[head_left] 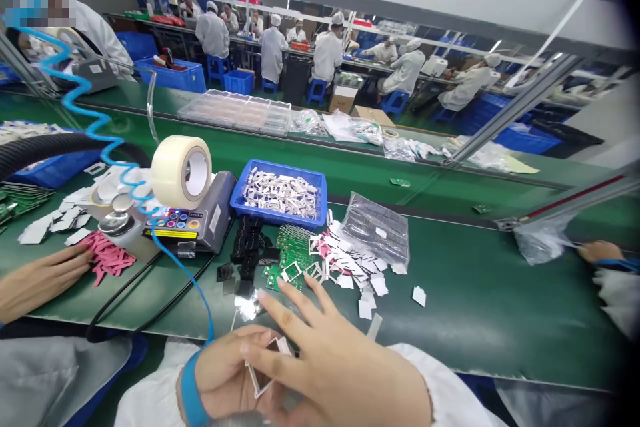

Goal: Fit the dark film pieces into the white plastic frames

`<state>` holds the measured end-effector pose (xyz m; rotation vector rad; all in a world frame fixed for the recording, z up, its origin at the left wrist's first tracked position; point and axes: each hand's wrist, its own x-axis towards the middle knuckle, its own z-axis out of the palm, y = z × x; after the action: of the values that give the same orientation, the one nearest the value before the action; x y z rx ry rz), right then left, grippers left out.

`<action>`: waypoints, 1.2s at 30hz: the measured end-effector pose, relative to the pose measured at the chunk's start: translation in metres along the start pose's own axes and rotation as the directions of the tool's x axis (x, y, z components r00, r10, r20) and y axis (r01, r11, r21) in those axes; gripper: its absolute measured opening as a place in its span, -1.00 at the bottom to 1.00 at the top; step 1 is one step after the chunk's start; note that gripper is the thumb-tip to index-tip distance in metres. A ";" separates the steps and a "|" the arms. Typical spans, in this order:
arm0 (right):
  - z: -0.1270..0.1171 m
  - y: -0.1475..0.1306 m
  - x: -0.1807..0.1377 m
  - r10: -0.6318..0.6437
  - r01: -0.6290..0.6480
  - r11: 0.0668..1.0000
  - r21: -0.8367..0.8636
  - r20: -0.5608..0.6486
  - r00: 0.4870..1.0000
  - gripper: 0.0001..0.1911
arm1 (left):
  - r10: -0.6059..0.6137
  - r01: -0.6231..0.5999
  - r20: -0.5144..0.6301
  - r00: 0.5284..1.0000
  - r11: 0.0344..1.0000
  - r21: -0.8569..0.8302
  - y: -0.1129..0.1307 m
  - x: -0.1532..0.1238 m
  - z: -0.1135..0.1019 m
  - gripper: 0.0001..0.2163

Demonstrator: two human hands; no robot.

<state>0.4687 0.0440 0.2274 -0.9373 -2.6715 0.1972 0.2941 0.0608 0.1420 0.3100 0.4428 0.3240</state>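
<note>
A small white rectangular plastic frame is held tilted in my left hand, palm up, with a blue strap round the wrist. My right hand reaches over it, index finger across the frame and thumb low beside it, gripping it too. Its other fingers stretch out toward the bench; its thumb tip is partly hidden. Just beyond the fingertips are green circuit boards with white frames on top, a shiny silvery piece and black parts. White square pads lie scattered to the right.
Behind stand a blue tray of white parts, a tape dispenser with a large tape roll, and a black tray stack. Pink strips lie near a co-worker's hand. A coiled blue cord hangs left. Another person's hand is right.
</note>
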 end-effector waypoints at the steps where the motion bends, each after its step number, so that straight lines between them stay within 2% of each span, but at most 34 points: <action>1: 0.002 -0.002 -0.005 0.022 -0.022 1.000 -0.013 -0.025 0.999 -0.41 | 0.032 -0.032 -0.015 0.999 0.999 -0.001 0.001 -0.002 -0.001 -0.74; 3: 0.008 0.004 -0.019 0.083 -0.082 0.997 0.013 -0.086 0.993 -0.41 | 0.082 -0.082 -0.020 0.996 0.997 0.003 0.004 -0.005 -0.003 -0.73; 4: 0.011 0.012 -0.029 0.163 -0.160 0.987 0.034 -0.129 0.978 -0.43 | 0.097 -0.097 -0.014 0.995 0.995 -0.002 0.006 -0.006 -0.004 -0.71; 5: 0.015 0.022 -0.041 0.290 -0.288 0.957 0.041 -0.170 0.942 -0.49 | 0.108 -0.108 -0.006 0.994 0.994 -0.012 0.008 -0.007 -0.006 -0.69; 6: 0.021 0.034 -0.053 0.430 -0.432 0.901 0.037 -0.201 0.880 -0.56 | 0.119 -0.120 -0.013 0.993 0.992 -0.026 0.010 -0.008 -0.008 -0.69; 8: 0.036 0.057 -0.078 0.668 -0.689 0.725 -0.022 -0.224 0.710 -0.70 | 0.129 -0.131 -0.047 0.991 0.990 -0.048 0.011 -0.009 -0.013 -0.70; 10: 0.055 0.075 -0.098 0.756 -0.780 0.619 -0.092 -0.198 0.624 -0.75 | 0.125 -0.129 -0.076 0.989 0.990 -0.055 0.011 -0.010 -0.018 -0.70; 13: 0.081 0.086 -0.109 0.785 -0.800 0.567 -0.194 -0.168 0.597 -0.85 | 0.101 -0.105 -0.093 0.991 0.994 -0.044 0.005 -0.008 -0.022 -0.71; 17: 0.097 0.086 -0.100 0.792 -0.791 0.522 -0.318 -0.164 0.588 -0.79 | 0.105 -0.108 -0.095 0.990 0.994 -0.022 0.001 -0.003 -0.019 -0.74; 24: 0.090 0.105 -0.094 0.717 -0.697 0.601 -0.392 -0.122 0.687 -0.86 | 0.163 -0.168 -0.081 0.983 0.983 -0.070 0.003 -0.001 -0.019 -0.74; 33: 0.094 0.121 -0.089 0.661 -0.664 0.643 -0.382 -0.163 0.733 -0.97 | 0.229 -0.226 0.005 0.973 0.962 -0.151 0.003 -0.004 -0.015 -0.72; 36: 0.091 0.119 -0.087 0.610 -0.623 0.688 -0.372 -0.167 0.774 -0.89 | 0.270 -0.262 0.038 0.962 0.954 -0.146 0.006 -0.004 -0.012 -0.72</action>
<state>0.5728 0.0792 0.0940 -1.9486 -2.2894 -0.2557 0.2837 0.0672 0.1353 0.2411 0.3188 0.6062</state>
